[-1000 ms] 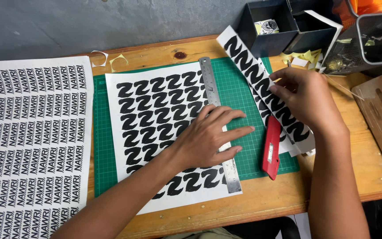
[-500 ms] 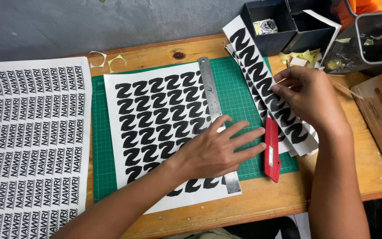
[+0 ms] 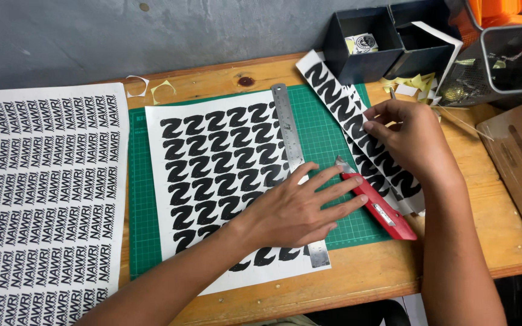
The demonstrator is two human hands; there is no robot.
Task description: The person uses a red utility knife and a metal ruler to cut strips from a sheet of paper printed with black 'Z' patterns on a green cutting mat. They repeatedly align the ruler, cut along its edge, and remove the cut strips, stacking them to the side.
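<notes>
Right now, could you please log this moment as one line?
left hand: flat on ruler and sheet | right hand: on strip | cutter: on mat

Large white sheet of small repeated black word stickers (image 3: 40, 199) far left on wooden table (image 3: 502, 235). Black open boxes (image 3: 388, 39) and wire mesh basket (image 3: 505, 63) top right. Yellow paper scraps (image 3: 415, 81) beside them.
</notes>
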